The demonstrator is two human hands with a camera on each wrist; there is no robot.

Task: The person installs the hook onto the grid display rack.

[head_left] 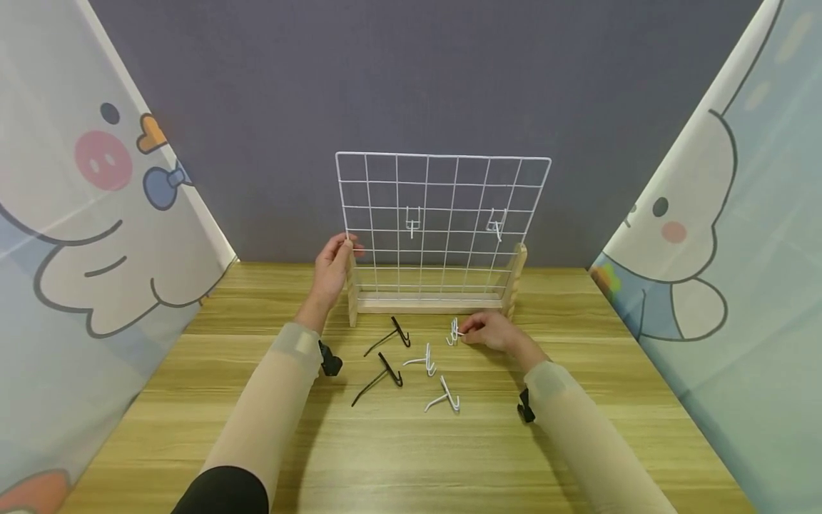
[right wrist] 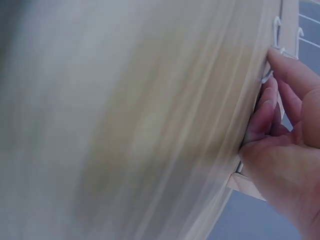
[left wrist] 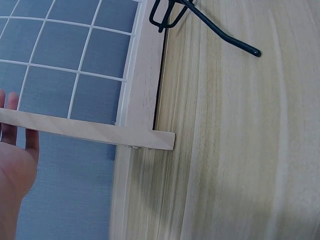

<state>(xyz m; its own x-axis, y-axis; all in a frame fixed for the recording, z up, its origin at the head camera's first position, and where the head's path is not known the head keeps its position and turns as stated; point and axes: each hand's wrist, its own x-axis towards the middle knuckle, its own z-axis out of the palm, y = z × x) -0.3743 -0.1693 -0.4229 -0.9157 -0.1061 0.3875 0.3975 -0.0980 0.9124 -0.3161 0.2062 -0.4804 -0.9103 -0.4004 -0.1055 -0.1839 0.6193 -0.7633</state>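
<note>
A white wire grid (head_left: 443,155) stands upright in a wooden stand (head_left: 352,293). My left hand (head_left: 330,270) grips the top of the stand's left post, fingers reaching behind it; in the left wrist view the hand (left wrist: 17,167) is partly cut off by the frame. On the table before the stand, my right hand (head_left: 493,333) pinches a white wire hook (head_left: 454,330) between thumb and fingertips. The right wrist view shows that hand (right wrist: 295,130) close to the tabletop, covering part of the hook. Two white hooks (head_left: 412,224) (head_left: 495,225) hang on the grid.
Two black hooks (head_left: 398,331) (head_left: 387,365) lie on the wood-grain table (head_left: 385,457), left of centre. Two loose white hooks (head_left: 428,358) (head_left: 446,389) lie nearer the front. A dark grey panel (head_left: 270,143) rises behind, with printed cloths (head_left: 160,271) (head_left: 738,250) at both sides.
</note>
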